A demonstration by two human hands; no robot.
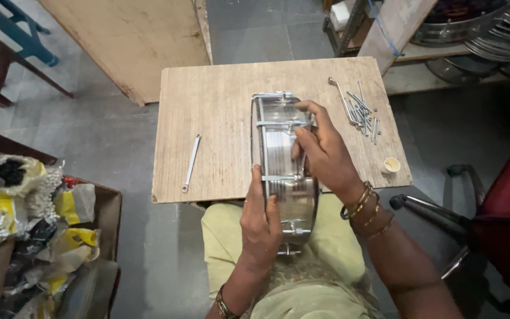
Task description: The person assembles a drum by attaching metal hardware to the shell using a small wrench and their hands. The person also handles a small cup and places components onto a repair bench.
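Observation:
A shiny metal drum shell stands on its edge, half on the small wooden board table and half over my lap. My left hand grips its near rim from the left side. My right hand rests on the shell's right side, fingers pinching at a metal lug fitting near the top. Metal tension rods lie in a loose pile on the table just right of my right hand. A flat spanner lies on the table to the left of the shell.
A small cream cap sits at the table's right edge. A cardboard box of bagged parts stands at lower left. A plywood sheet lies on the floor behind. A red chair stands right; stacked metal hoops fill a shelf at top right.

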